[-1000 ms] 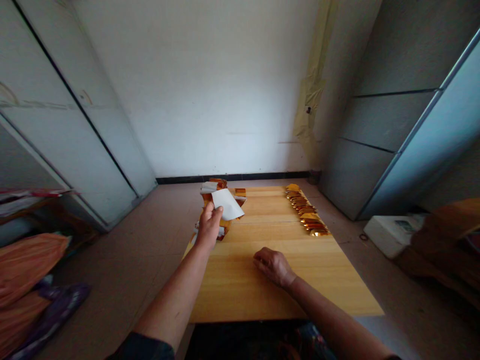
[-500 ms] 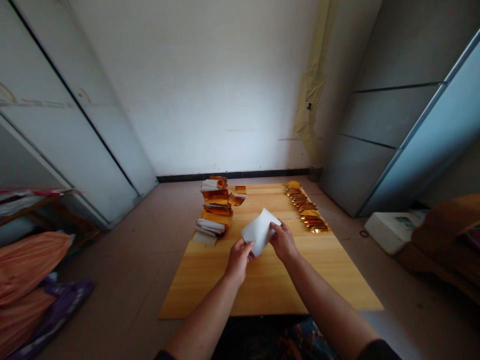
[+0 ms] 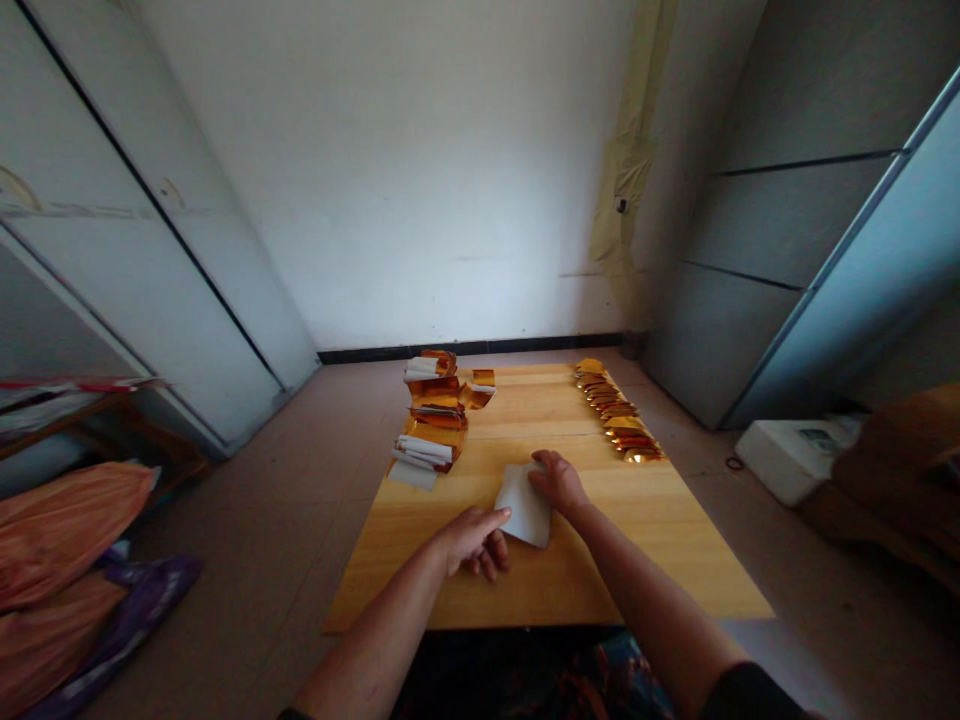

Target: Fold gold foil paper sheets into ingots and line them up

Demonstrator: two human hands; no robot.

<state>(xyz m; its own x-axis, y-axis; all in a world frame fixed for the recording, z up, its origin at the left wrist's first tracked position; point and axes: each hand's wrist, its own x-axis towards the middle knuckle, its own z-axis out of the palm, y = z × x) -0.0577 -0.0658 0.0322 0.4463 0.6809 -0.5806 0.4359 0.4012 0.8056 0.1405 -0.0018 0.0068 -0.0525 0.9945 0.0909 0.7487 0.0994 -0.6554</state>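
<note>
A sheet of paper (image 3: 525,510), its whitish side up, is held low over the wooden board (image 3: 637,560), tilted slightly; whether it touches the board I cannot tell. My right hand (image 3: 561,484) is closed on its upper right edge, with the fingers partly behind the sheet. At the lower left edge is my left hand (image 3: 474,540), its thumb side touching the paper and its other fingers loosely apart below. To the left lie stacks of gold foil paper (image 3: 435,425) with whitish backs. Along the right side runs a row of folded gold foil pieces (image 3: 615,410), overlapping one another.
A loose foil sheet (image 3: 484,390) lies beside the left stacks. The board rests low above a tiled floor (image 3: 300,520). Cabinets (image 3: 135,230) stand at left, a grey fridge-like unit (image 3: 772,230) and a white box (image 3: 784,460) at right. Orange and purple bags (image 3: 75,540) lie lower left.
The paper has come down and toward me, turning more upright in view. My left hand has loosened its pinch and spread its fingers; my right hand keeps its hold.
</note>
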